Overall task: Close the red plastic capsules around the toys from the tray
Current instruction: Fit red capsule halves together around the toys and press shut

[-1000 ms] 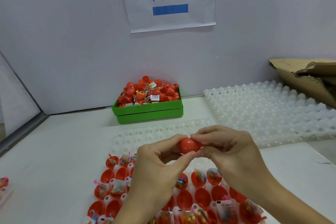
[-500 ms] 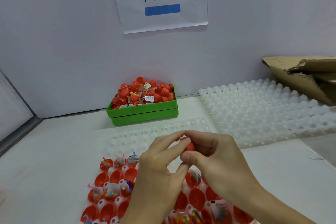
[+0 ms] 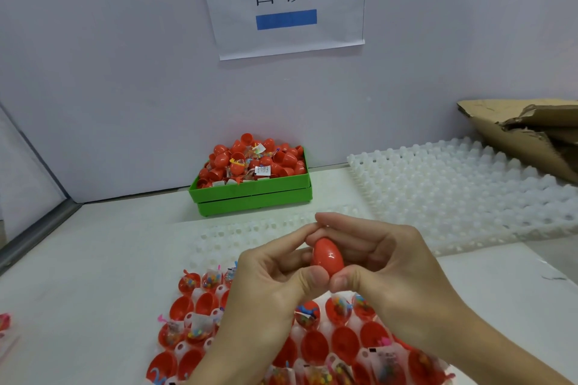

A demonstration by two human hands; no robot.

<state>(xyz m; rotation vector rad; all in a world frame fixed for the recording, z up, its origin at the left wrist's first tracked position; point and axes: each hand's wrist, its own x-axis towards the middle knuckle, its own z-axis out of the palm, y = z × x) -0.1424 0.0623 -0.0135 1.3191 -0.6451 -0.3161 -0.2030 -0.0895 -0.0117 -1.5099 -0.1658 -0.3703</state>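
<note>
The red capsule [image 3: 327, 256], apparently closed though fingers hide part of its seam, is held above the white tray [image 3: 219, 236] of open red halves and bagged toys, pinched between the left hand [image 3: 269, 287] and right hand [image 3: 387, 269], both thumbs pressing its near end.

The capsule [image 3: 327, 255] is glossy red with a white highlight. The capsule halves [image 3: 314, 344] in the near tray [image 3: 237, 233] are the same red; the tray itself is translucent white. The toy packets [image 3: 197, 327] are clear, showing multicoloured beads plus pink and blue parts. The bin [image 3: 253, 197] is bright green and heaped with red capsules. The spare tray [image 3: 463, 194] is white. The worktop [image 3: 93, 259] is off-white. The wall sign [image 3: 283, 0] is white with black characters and a blue bar. The cardboard [image 3: 531, 134] is brown.
</note>
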